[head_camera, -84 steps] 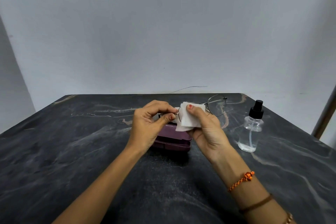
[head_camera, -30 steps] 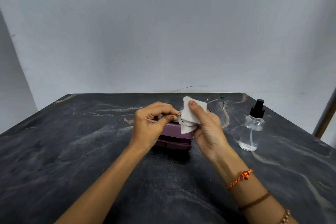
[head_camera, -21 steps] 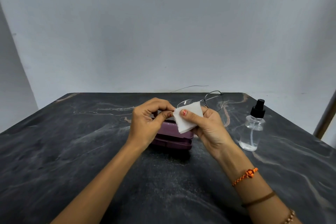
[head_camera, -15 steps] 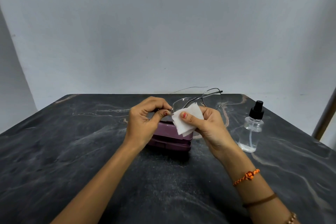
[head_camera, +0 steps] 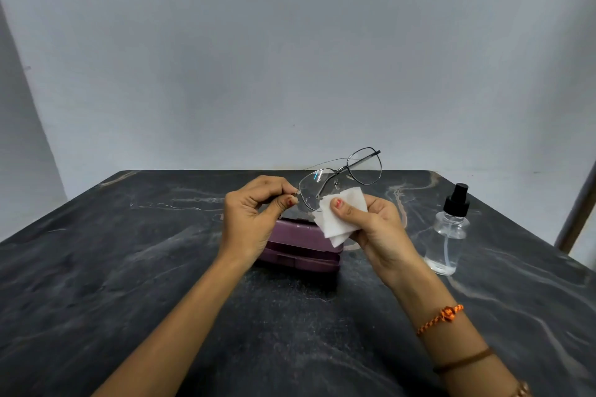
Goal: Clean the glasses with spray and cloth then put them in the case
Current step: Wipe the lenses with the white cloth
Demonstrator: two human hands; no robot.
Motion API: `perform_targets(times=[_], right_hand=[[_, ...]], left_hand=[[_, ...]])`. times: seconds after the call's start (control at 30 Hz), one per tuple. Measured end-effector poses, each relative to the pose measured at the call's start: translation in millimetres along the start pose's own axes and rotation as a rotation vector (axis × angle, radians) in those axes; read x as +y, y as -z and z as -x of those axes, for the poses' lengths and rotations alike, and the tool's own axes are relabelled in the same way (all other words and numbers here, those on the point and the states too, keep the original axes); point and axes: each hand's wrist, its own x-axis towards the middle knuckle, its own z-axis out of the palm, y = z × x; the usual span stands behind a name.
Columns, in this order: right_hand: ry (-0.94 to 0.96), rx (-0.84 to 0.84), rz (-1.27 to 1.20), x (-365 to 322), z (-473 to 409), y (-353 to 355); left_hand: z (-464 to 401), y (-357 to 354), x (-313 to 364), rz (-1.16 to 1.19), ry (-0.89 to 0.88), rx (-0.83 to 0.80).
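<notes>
Thin wire-framed glasses point(head_camera: 342, 175) are held up above the table, lenses tilted toward me. My left hand point(head_camera: 254, 219) pinches the frame's left hinge corner between thumb and fingers. My right hand point(head_camera: 375, 229) holds a folded white cloth point(head_camera: 338, 219) under its thumb, just below the near lens and touching its lower rim. A closed purple case point(head_camera: 298, 248) lies on the table beneath both hands. A clear spray bottle point(head_camera: 450, 229) with a black nozzle stands upright to the right.
The dark marbled table point(head_camera: 129, 267) runs to a plain wall behind. A metal pole point(head_camera: 577, 213) leans at the far right edge, beyond the bottle.
The cloth has come off the lens and slid below it. Both hands have lifted the glasses higher, so both lenses now show uncovered.
</notes>
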Motion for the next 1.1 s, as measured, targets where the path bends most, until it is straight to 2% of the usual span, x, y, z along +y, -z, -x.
perform_targets(times=[0.17,0.37,0.5,0.67,0.9,1.1], right_hand=[[0.011,0.118,-0.111,-2,-3,8],[-0.061,0.409,0.000,2,-10,32],[-0.140,0.489,0.089,11,-16,44],[-0.123,0.500,0.264,19,-19,50],[-0.029,0.539,0.802,26,-17,57],[-0.060,0.443,1.064,32,-14,56]], left_hand=[[-3,4,-3,0.046,0.021,0.073],[-2,5,-7,0.028,0.031,0.097],[-1,5,-8,0.020,0.040,0.099],[-2,6,-8,0.021,0.034,0.138],[-3,9,-16,0.004,0.042,0.210],[-3,9,-18,0.037,0.078,0.251]])
